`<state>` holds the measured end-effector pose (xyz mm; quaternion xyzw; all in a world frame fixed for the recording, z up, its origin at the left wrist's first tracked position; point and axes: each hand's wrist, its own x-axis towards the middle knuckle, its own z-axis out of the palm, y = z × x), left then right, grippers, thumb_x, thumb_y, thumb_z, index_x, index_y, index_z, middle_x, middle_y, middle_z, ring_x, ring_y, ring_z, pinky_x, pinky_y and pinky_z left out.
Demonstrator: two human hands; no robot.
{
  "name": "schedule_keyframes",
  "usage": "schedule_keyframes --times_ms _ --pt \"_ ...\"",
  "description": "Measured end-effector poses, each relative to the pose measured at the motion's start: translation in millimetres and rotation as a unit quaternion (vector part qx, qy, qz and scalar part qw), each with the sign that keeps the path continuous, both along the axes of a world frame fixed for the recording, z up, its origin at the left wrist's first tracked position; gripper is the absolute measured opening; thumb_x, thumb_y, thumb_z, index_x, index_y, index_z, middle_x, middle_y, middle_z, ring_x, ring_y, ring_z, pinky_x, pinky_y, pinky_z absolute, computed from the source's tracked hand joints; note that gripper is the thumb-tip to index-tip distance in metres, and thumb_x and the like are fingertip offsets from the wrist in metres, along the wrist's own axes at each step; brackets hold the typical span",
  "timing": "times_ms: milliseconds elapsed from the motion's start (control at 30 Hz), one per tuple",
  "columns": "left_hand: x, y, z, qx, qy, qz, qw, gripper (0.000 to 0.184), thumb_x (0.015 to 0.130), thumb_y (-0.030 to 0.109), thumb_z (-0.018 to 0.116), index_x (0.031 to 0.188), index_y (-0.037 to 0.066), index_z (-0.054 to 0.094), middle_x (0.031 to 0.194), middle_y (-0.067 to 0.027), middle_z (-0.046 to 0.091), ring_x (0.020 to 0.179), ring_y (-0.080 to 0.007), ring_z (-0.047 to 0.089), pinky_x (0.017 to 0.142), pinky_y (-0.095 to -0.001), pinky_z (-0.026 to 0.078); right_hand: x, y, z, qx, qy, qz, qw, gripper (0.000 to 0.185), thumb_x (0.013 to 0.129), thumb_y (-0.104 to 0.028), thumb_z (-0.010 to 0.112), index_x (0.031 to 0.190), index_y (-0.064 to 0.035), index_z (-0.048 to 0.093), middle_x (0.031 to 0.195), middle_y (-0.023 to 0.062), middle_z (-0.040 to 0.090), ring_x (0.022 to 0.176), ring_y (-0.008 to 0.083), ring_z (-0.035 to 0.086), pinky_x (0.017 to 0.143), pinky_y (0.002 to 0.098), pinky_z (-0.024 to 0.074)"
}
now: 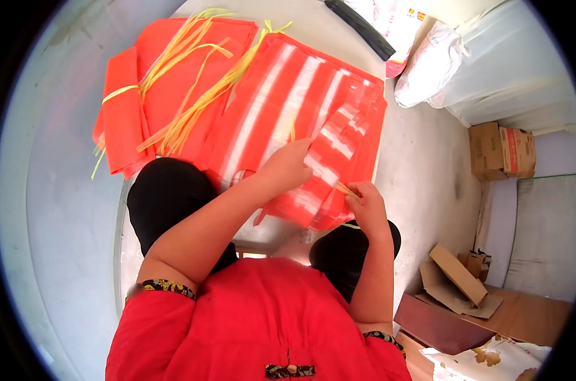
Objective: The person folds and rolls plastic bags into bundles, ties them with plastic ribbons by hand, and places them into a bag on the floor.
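A folded bundle of red-and-white striped plastic (pixel 338 138) lies slantwise over a wider stack of the same striped plastic sheets (pixel 269 95). My left hand (pixel 291 165) is closed at the bundle's left edge; its fingertips are partly hidden. At the bundle's right side my right hand (pixel 367 203) pinches a thin yellowish strip (pixel 346 190) that runs against the plastic. To the left, loose yellow strips (pixel 196 117) lie over plain red sheets (pixel 205 47). A folded red bundle (pixel 121 105) there has a yellow band around it.
A long black object (pixel 361 28) lies at the table's far edge. White sacks (pixel 431 63) stand beyond it. On the right are a cardboard box (pixel 501 151) and opened cardboard (pixel 456 282) on a brown surface (pixel 529 311). My knees (pixel 170 197) are against the near side.
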<state>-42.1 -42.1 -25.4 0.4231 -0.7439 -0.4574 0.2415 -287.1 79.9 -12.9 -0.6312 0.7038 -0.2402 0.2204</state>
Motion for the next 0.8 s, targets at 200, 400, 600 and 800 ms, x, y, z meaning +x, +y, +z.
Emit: schedule_keyframes --times_ms 200,400,600,800 --pt "3 5 14 -0.056 -0.098 -0.028 0.993 0.039 0.085 0.013 0.066 0.121 -0.003 0.061 0.111 -0.0253 0.067 0.106 -0.0442 0.065 0.091 -0.0508 0.053 -20 -8 24 0.144 0.013 -0.122 0.982 0.036 0.101 -0.031 0.061 0.091 0.0034 0.068 0.079 0.0198 0.066 0.074 0.0334 0.061 0.073 0.0424 0.0489" --pt "12 1 9 -0.116 -0.139 -0.088 0.980 0.017 0.088 0.009 0.063 0.102 0.000 0.065 0.103 -0.0209 0.064 0.102 -0.0413 0.065 0.088 -0.0482 0.053 -26 -15 22 0.144 -0.179 -0.131 0.964 0.036 0.102 -0.027 0.064 0.083 0.0040 0.065 0.071 0.0018 0.055 0.067 0.0103 0.047 0.065 0.0309 0.0425" --pt "20 -3 1 -0.252 -0.119 -0.069 0.958 0.006 0.085 0.006 0.063 0.089 0.002 0.066 0.097 -0.0159 0.062 0.099 -0.0367 0.062 0.086 -0.0443 0.054 -22 -11 22 0.187 -0.226 -0.125 0.948 0.034 0.102 -0.026 0.065 0.081 0.0014 0.064 0.072 -0.0019 0.054 0.068 0.0077 0.046 0.063 0.0281 0.0403" --pt "20 -26 9 -0.386 -0.191 0.075 0.899 0.003 0.084 0.009 0.065 0.083 0.007 0.063 0.086 -0.0105 0.063 0.091 -0.0312 0.062 0.081 -0.0406 0.053 -26 -18 12 0.151 -0.213 -0.126 0.957 0.034 0.102 -0.026 0.064 0.078 -0.0027 0.063 0.071 -0.0023 0.054 0.066 0.0068 0.046 0.061 0.0276 0.0386"
